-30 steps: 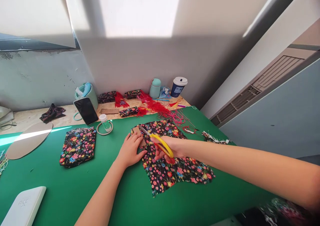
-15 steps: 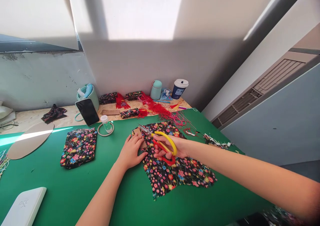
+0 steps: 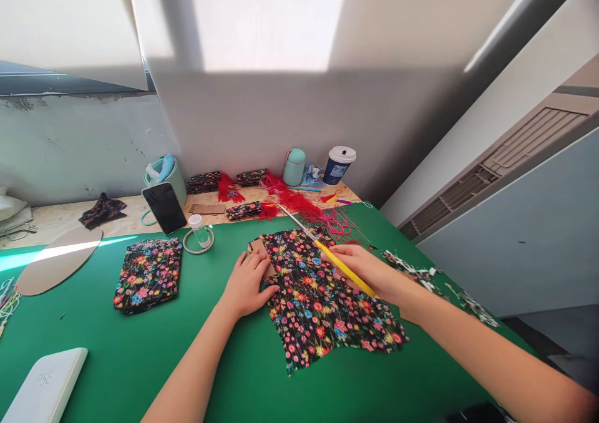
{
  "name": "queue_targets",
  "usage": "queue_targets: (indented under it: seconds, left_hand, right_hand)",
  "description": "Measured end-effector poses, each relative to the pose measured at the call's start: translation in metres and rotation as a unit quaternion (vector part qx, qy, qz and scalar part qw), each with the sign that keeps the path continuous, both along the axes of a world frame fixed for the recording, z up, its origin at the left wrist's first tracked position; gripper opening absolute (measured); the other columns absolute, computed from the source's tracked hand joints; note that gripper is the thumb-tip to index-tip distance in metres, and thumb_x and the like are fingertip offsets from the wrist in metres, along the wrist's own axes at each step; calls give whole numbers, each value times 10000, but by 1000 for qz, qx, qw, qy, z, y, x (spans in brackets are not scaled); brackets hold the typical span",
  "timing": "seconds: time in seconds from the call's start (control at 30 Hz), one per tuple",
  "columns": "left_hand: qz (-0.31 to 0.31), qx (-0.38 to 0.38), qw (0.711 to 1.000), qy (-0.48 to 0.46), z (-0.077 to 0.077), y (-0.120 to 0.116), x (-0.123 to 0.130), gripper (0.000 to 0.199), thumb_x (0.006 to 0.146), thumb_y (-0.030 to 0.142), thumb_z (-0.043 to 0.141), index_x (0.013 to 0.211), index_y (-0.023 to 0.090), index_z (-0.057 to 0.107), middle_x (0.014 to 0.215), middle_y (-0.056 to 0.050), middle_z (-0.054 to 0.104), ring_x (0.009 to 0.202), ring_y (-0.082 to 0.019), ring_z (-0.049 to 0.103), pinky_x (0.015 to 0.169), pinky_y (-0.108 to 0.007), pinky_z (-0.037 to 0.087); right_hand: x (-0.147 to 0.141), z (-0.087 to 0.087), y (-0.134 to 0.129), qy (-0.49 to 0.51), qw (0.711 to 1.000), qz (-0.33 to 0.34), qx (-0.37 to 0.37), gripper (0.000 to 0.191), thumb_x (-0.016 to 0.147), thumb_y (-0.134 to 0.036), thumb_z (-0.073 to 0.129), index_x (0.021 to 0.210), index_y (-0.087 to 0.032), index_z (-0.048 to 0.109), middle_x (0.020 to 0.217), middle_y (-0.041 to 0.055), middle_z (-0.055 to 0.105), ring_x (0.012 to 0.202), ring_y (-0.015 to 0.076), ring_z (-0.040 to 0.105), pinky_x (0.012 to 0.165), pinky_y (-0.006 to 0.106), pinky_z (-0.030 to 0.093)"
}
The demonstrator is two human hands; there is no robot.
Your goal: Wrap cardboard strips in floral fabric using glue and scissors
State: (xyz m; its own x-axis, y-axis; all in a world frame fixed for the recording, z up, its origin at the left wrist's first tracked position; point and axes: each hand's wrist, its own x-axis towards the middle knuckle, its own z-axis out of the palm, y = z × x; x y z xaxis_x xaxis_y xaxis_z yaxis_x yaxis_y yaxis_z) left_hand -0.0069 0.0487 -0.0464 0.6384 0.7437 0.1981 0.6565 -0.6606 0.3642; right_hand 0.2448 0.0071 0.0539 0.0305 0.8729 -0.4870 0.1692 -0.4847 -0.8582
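Black floral fabric (image 3: 318,311) lies spread on the green tabletop in front of me. On its upper left corner rests a small brown cardboard piece (image 3: 264,259). My left hand (image 3: 250,282) lies with fingers apart, pressing the cardboard and the fabric edge flat. Above the right part of the fabric, my right hand (image 3: 367,270) is closed around the yellow handle of a pair of scissors (image 3: 339,262). The blades look closed and point up and left, clear of the cardboard. The red handle is hidden from this side.
A folded floral cloth (image 3: 148,274) lies left, near a small bottle (image 3: 200,231) and a phone (image 3: 165,208). Red tassels (image 3: 299,208), a teal flask (image 3: 294,167) and a lidded cup (image 3: 339,166) stand behind. Scraps (image 3: 421,272) lie right; a white power bank (image 3: 47,385) sits front left.
My right hand has moved right with the scissors, away from the cardboard, and turned them so the yellow handle shows edge-on. My left hand has stayed in place.
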Motion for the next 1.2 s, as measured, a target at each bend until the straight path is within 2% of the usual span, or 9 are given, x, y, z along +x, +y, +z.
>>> queue_targets:
  seconds: [0.13,0.3,0.47,0.7,0.83,0.93,1.0,1.1,1.2]
  left_hand:
    - [9,15,1000,12,-3,-2,4,580,843,520,527,1314,189,452,1354,-125,509,1341,-305,376,1134,-516,232]
    - [23,26,999,22,-7,-4,7,641,826,532,537,1340,166,426,1339,-150,509,1335,-322,375,1131,-528,226]
    - [21,32,999,36,-7,-5,7,653,852,541,500,1364,146,409,1354,-148,497,1346,-310,360,1143,-503,211]
    - [22,30,998,42,-5,-4,6,582,896,505,448,1354,147,437,1360,-132,504,1335,-304,376,1138,-503,231]
    - [22,28,998,43,-4,-4,6,568,903,485,449,1350,135,447,1370,-129,502,1340,-303,371,1137,-504,237]
    - [25,27,999,40,-4,-5,6,546,909,471,449,1355,157,446,1374,-116,502,1349,-289,361,1139,-497,237]
    - [28,26,999,38,-4,-5,6,536,914,468,444,1358,168,447,1377,-108,501,1349,-284,363,1140,-492,234]
    - [29,23,999,36,-5,-5,6,525,921,461,434,1356,167,454,1384,-104,499,1348,-283,366,1142,-491,229]
    - [30,22,999,33,-5,-5,6,504,930,447,424,1358,181,456,1390,-97,498,1348,-274,372,1141,-491,232]
  right_hand:
    - [36,-17,0,-197,979,-15,50,292,739,-466,629,755,-185,547,596,-24,561,447,91,468,391,207,331]
    - [78,-35,14,-466,882,-19,57,274,750,-432,620,852,-180,583,742,59,672,599,196,609,499,267,396]
    - [99,-48,22,-532,845,-12,44,254,758,-420,615,799,-169,611,771,124,698,765,303,661,589,312,415]
    - [107,-54,22,-588,808,29,28,306,786,-473,585,860,-184,652,788,121,703,734,302,660,541,309,407]
    - [96,-50,17,-636,769,27,55,312,778,-363,605,946,-103,642,910,218,665,870,370,622,663,393,466]
    - [74,-50,6,-673,708,31,214,399,848,-316,518,1125,-31,558,1128,292,569,1070,401,530,852,498,452]
    - [54,-54,-3,-632,686,105,344,426,892,-349,474,1180,-42,536,1168,258,565,1106,354,527,935,487,443]
    - [22,-66,-17,-544,701,253,384,481,917,-421,445,1280,-112,506,1330,200,508,1253,307,461,1030,458,406]
    - [-5,-83,-34,-525,719,310,333,564,910,-470,445,1385,-165,429,1479,174,371,1373,333,319,1071,536,341]
